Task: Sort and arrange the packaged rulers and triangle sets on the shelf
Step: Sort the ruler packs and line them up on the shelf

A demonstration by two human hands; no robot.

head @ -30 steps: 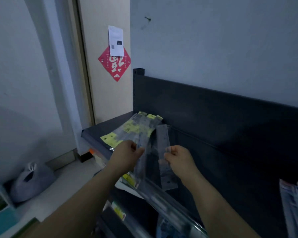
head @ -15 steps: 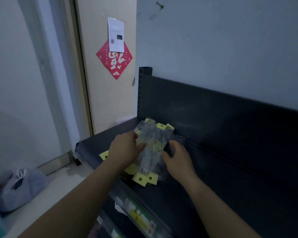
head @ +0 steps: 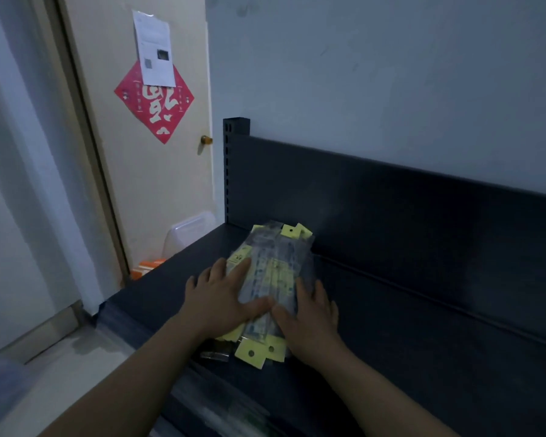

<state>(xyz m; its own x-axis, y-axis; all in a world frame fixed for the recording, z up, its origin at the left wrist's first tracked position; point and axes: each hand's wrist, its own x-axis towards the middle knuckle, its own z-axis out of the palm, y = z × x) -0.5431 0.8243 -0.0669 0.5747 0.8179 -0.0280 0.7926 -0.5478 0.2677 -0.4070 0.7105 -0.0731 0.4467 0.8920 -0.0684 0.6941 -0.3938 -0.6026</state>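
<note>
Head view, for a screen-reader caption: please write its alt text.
Two hands press flat on a stack of packaged rulers on a dark shelf, left hand on its left side, right hand on its right. A dark back panel rises behind; a door with a red paper diamond stands at left.

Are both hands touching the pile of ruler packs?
Touching. The head view shows the left hand flat on the pile of ruler packs, the right hand against its other side.
</note>
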